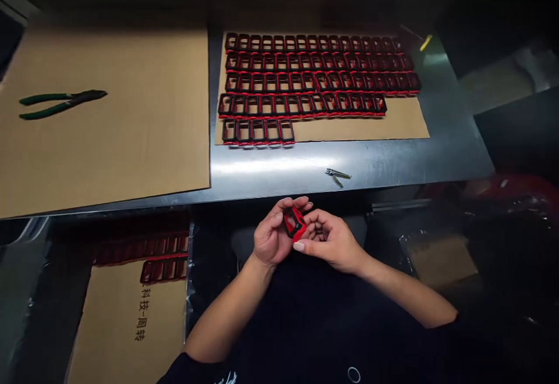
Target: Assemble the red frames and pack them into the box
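A small red and black frame [294, 224] is held in front of my body, just below the table's front edge. My left hand [271, 234] has its fingers curled around the far and left sides of the frame. On the right side, my right hand [327, 237] grips the same part, with its thumb at the lower red edge. Beyond the hands, rows of similar red and black frames [257, 130] stand on a cardboard sheet [362, 130] on the metal table.
Green-handled pliers [65, 103] lie on a large cardboard sheet [131, 139] at the left. Small nippers [338, 176] rest near the metal table's [271, 169] front edge. A yellow tool [425, 42] is at the back right. More frames [166, 269] sit on cardboard at the lower left.
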`<control>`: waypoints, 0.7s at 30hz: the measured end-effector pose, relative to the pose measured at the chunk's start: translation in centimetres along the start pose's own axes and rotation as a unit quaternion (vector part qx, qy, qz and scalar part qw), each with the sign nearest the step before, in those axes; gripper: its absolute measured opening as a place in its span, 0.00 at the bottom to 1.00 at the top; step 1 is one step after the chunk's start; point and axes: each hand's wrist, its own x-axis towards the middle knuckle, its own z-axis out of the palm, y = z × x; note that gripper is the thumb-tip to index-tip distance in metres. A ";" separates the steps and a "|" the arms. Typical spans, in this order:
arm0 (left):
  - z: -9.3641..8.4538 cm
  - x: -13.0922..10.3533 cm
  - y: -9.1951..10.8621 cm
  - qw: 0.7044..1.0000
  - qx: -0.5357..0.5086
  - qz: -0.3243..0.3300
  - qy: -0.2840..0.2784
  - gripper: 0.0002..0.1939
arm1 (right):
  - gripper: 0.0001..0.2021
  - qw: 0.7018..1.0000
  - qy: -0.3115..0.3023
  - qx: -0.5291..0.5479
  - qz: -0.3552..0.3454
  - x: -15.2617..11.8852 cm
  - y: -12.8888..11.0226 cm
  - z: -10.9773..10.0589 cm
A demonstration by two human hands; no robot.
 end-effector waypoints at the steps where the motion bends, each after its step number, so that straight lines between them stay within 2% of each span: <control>1: -0.2 0.0 0.0 1.000 0.021 0.004 0.003 0.12 | 0.20 1.000 -0.008 0.015 0.000 -0.3 0.0 -0.3; 4: -0.4 -0.3 0.1 0.996 0.089 0.006 0.007 0.13 | 0.16 0.999 -0.033 0.010 -0.016 -0.9 -0.1 -0.7; 7: -0.1 -1.0 0.7 0.988 0.153 -0.007 -0.023 0.15 | 0.09 0.993 -0.050 -0.070 -0.084 -1.1 0.1 -1.1; 9: 0.1 -1.7 1.3 0.982 0.182 0.015 -0.046 0.18 | 0.07 0.983 -0.049 -0.109 -0.142 -1.0 0.4 -1.5; 11: 0.3 -2.6 1.7 0.969 0.225 0.063 -0.075 0.24 | 0.06 0.978 -0.043 -0.111 -0.172 -0.8 0.9 -2.0; 13: 0.5 -3.4 1.9 0.939 0.314 0.108 -0.095 0.35 | 0.06 0.980 -0.051 -0.093 -0.171 -0.7 1.5 -2.4; 16: 1.0 -4.2 1.8 0.865 0.467 0.163 -0.082 0.48 | 0.05 0.981 -0.071 -0.069 -0.168 -0.5 2.3 -2.6; 18: 1.3 -4.3 1.7 0.828 0.521 0.193 -0.078 0.51 | 0.04 0.979 -0.075 -0.062 -0.177 -0.5 2.6 -2.5; 21: 1.6 -4.1 1.6 0.806 0.540 0.225 -0.094 0.53 | 0.04 0.975 -0.083 -0.062 -0.197 -0.5 2.3 -2.6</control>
